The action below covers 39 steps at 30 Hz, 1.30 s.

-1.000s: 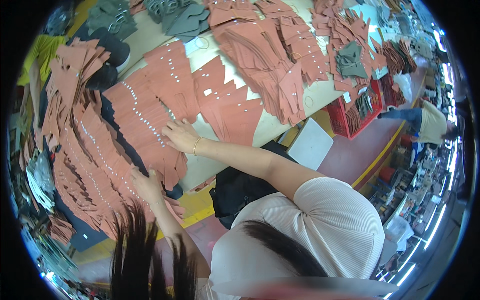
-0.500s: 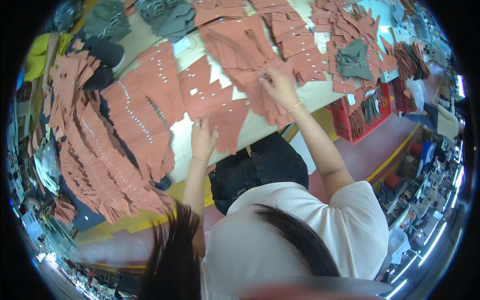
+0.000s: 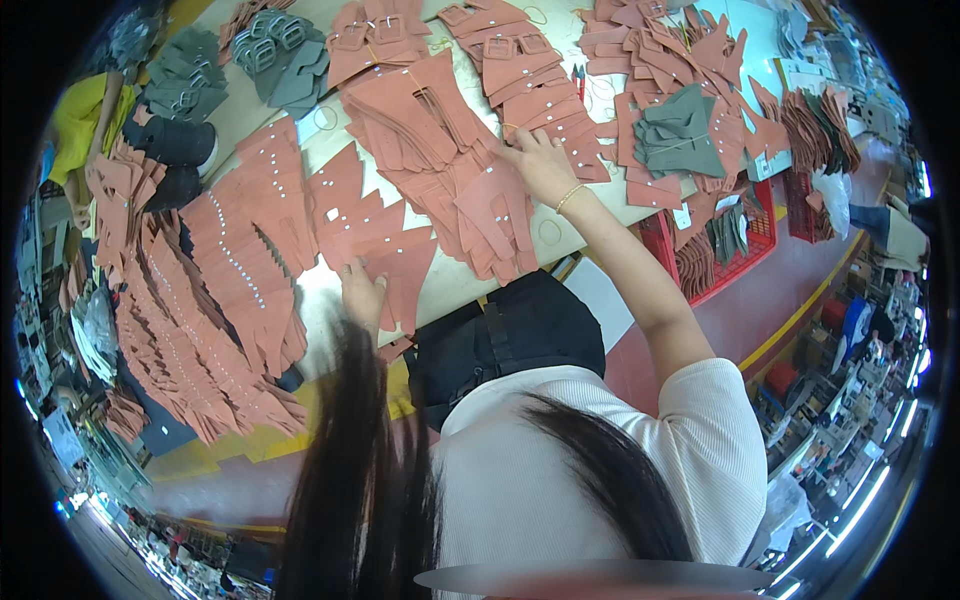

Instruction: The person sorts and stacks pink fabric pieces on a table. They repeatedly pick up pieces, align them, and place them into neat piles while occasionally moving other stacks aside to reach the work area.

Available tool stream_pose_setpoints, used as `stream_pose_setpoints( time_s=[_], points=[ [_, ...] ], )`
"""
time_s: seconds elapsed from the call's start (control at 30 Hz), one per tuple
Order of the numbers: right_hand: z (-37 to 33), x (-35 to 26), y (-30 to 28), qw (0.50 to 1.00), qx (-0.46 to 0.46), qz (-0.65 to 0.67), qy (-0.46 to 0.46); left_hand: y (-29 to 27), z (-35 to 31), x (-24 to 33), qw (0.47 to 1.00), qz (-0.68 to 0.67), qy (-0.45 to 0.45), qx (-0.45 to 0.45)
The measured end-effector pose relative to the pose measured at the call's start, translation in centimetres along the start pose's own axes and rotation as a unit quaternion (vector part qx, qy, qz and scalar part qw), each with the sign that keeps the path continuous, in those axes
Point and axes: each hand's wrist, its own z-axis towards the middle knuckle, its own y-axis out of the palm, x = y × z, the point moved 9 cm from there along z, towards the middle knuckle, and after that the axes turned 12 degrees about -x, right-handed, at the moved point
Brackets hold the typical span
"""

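Note:
Flat coral cut pieces, which look like leather, cover the worktable in rows and stacks. My right hand [image 3: 545, 168] is at the upper right end of a fanned coral stack [image 3: 430, 150], its fingers bent and the thumb against the tip of a coral cut piece [image 3: 490, 212] that lies aslant on top. Beside that hand is a banded row of coral pieces [image 3: 545, 100]. My left hand [image 3: 362, 292], partly covered by hanging hair, rests with fingers apart at the near edge of overlapping coral pieces with white stickers [image 3: 375, 240].
Long sticker-marked rows of coral pieces [image 3: 230, 240] spread leftward. Grey-green bundles with buckles [image 3: 285, 60] sit at the back; another grey-green bundle [image 3: 680, 135] lies at right. A red crate [image 3: 735, 265] with cut pieces stands below the table edge. A black bag [image 3: 510, 340] is before me.
The view has shifted, so the table's contents appear further left. My right hand has moved up and right along the stack, and a coral piece now lies aslant there. Hair now covers part of my left hand.

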Motion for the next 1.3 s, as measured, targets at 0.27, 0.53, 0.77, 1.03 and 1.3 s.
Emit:
stream_pose_setpoints(
  time_s=[0.27, 0.53, 0.77, 1.03, 1.3],
  points=[
    [-2.4, -2.4, -3.0, 0.994, -0.061, -0.030, -0.083, 1.0, -1.0, -3.7, 0.973, -0.216, -0.075, 0.023],
    [-9.9, -14.4, -10.9, 0.924, -0.222, 0.234, -0.205, 1.5, -1.2, -6.5, 0.939, -0.327, -0.107, 0.000],
    [-6.3, -21.8, 1.0, 0.835, -0.305, 0.431, -0.154, 1.4, -2.7, -10.4, 0.835, -0.525, -0.133, -0.095],
    [-1.1, -18.5, 13.4, 0.945, -0.185, 0.270, -0.023, 2.4, -4.7, -9.8, 0.883, -0.436, -0.088, -0.149],
    [-0.4, -19.1, 12.6, 0.976, -0.153, 0.153, -0.024, 4.3, -3.9, -9.8, 0.923, -0.367, -0.091, -0.067]
  ],
)
